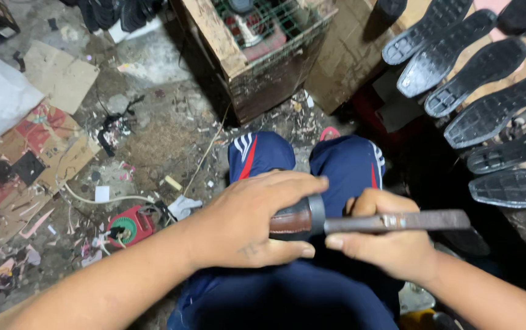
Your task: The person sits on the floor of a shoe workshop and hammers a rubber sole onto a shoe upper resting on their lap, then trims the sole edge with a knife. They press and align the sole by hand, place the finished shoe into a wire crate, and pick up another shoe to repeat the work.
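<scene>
My left hand (251, 220) is wrapped around the brown handle end (290, 221) of a long tool, fingers over the top and thumb underneath. A grey metal collar sits where the handle meets a flat dark metal blade (409, 221) that reaches out to the right. My right hand (385, 244) grips the blade from below, just right of the collar, with the thumb along its underside. Both hands rest over my knees in dark blue trousers (342, 165) with red and white stripes.
A row of dark shoe soles (489, 116) lies on a surface at the right. A wooden crate (263, 55) with wire mesh stands ahead. The dirty floor at the left holds cardboard scraps (55, 73), a white cable and a small red device (130, 226).
</scene>
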